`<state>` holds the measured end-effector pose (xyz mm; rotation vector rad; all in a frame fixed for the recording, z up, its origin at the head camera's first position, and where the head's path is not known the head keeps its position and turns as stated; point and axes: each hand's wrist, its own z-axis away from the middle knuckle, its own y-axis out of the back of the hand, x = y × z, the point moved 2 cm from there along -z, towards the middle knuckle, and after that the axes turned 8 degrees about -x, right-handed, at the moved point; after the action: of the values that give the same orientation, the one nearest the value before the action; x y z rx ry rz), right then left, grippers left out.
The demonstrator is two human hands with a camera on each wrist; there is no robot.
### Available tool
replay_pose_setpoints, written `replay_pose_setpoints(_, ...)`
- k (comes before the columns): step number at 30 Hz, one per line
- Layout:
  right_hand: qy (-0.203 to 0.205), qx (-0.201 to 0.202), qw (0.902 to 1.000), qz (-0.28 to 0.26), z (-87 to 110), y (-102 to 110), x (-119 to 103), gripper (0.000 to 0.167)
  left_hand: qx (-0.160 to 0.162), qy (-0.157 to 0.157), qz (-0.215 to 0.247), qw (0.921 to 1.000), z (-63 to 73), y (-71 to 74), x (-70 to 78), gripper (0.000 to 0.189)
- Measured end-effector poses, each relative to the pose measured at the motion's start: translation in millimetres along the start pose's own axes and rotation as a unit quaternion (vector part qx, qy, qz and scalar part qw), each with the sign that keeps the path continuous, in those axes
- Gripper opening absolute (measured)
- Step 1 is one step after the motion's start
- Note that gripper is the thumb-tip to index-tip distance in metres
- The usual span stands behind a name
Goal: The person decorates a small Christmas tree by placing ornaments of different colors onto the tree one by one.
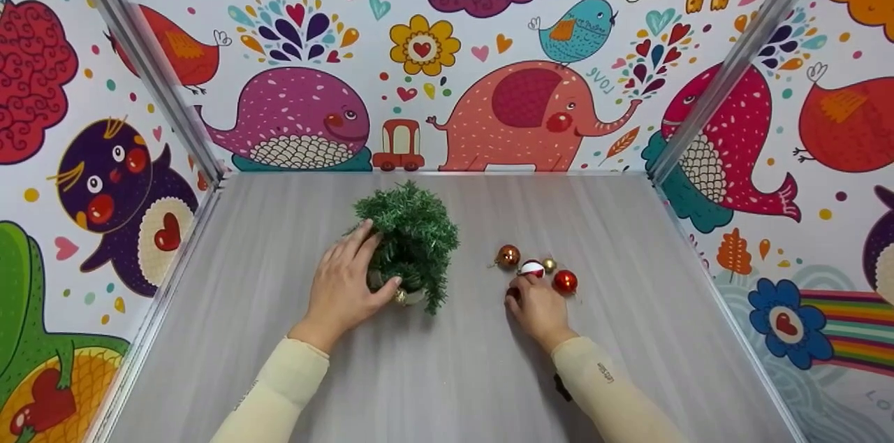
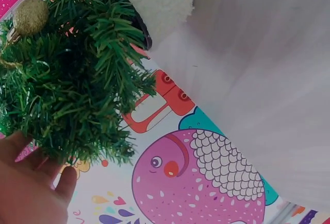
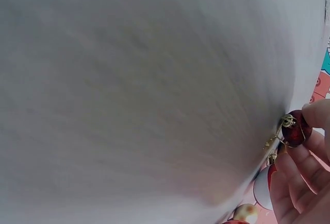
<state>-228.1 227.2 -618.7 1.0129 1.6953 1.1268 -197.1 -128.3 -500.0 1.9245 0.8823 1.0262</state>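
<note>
Two cream sleeves lie nearest the viewer, the left sleeve (image 1: 276, 387) at 7 o'clock and the right sleeve (image 1: 614, 387) at 5. The left hand (image 1: 342, 287) is spread wide, thumb well apart from lightly bent fingers, and touches the 8 o'clock side of a small artificial Christmas tree (image 1: 408, 219). The tree is toward 11 o'clock from the table's middle, its whitish, rough-textured base (image 2: 165, 2) partly visible. A gold glitter ball (image 2: 31, 17) hangs among its green needles.

The right hand (image 1: 541, 308), at about 3 o'clock, has its fingers curled and pinches a dark red bauble (image 3: 296, 128) with a gold cap and loop of cord. Around that hand are four more ornaments: a copper bauble (image 1: 508, 256) at 11 o'clock, a white-and-red bauble (image 1: 532, 267) at 12, a tiny gold bauble (image 1: 550, 264) just past 12, and a shiny red bauble (image 1: 565, 281) at 1.

All rest on a grey wood-grain tabletop (image 1: 447, 387). Beyond it, printed wall panels show a purple whale (image 1: 300, 114) at 11 o'clock and a coral elephant (image 1: 517, 114) at 1.
</note>
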Motion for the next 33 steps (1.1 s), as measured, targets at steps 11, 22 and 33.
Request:
replay_pose_setpoints(11, -0.002, -0.004, 1.0, -0.006, 0.2, -1, 1, 0.023, 0.003, 0.002, 0.002, 1.0, 0.4, 4.8, -6.2, 0.064)
replay_pose_setpoints(22, 0.001, -0.001, 1.0, -0.006, -1.3, 0, 3, 0.024, 0.016, -0.01, -0.001, 0.9998, 1.5, 7.8, -9.6, 0.06)
replay_pose_setpoints(33, -0.004, -0.001, 1.0, -0.006, 0.0, -1, 4, 0.023, 0.018, -0.021, -0.007, 0.9996, 2.5, 11.4, -13.2, 0.055)
